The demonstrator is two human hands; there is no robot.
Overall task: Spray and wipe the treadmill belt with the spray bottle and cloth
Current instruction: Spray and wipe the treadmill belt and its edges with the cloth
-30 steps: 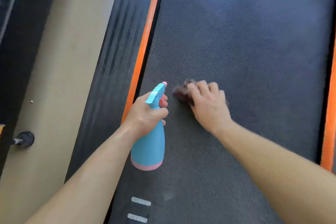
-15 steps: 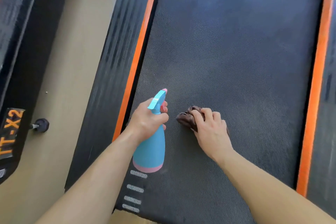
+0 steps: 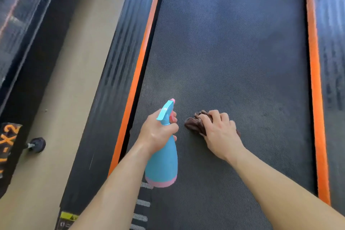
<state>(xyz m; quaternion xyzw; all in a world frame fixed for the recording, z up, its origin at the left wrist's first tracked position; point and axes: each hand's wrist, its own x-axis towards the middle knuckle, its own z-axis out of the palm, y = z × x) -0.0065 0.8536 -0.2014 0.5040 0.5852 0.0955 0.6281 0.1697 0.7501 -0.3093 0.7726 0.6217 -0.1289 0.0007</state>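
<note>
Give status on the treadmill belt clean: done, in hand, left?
Done: nothing provable; the dark textured treadmill belt shows no clear wet or wiped patch. In hand: right hand holds a bunched dark brown cloth on the belt's near end; left hand grips the blue-and-pink plastic spray bottle beside it. Left: likely the long stretch ahead.

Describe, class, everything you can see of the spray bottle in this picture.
The spray bottle looks like smooth plastic: light blue tapering body, pink band at the base, blue trigger head with pink nozzle tip. The left hand grips its neck, fingers at the pink trigger. Its nozzle points away from the person, over the left side of the treadmill belt. Contents cannot be seen.
</note>
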